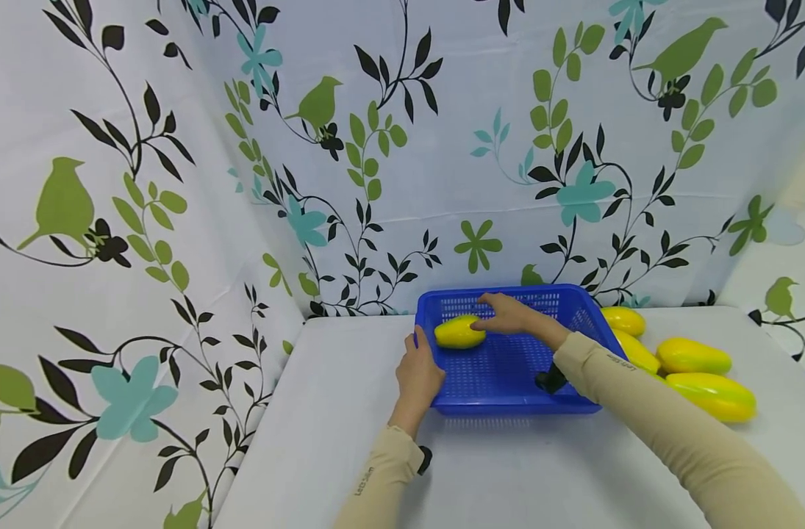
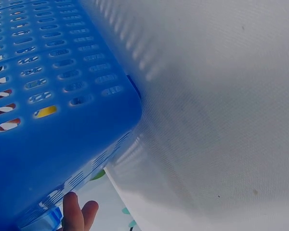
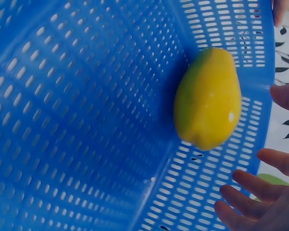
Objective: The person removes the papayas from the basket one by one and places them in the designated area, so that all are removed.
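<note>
A blue plastic basket (image 1: 508, 367) with slotted walls stands on the white table. Inside it, by the left end, lies one yellow papaya (image 1: 459, 333) with a green flank, resting against the basket wall in the right wrist view (image 3: 209, 101). My left hand (image 1: 418, 375) grips the basket's left rim; two of its fingertips (image 2: 73, 211) show beside the rim in the left wrist view. Over the basket, my right hand (image 1: 508, 314) has its fingers spread. In the right wrist view, those fingers (image 3: 253, 190) are apart from the papaya.
Several more yellow papayas (image 1: 709, 397) lie on the table (image 1: 336, 411) to the right of the basket, partly behind the right sleeve (image 1: 680, 433). A patterned cloth (image 1: 402, 242) with leaves and birds hangs behind the table and along its left side.
</note>
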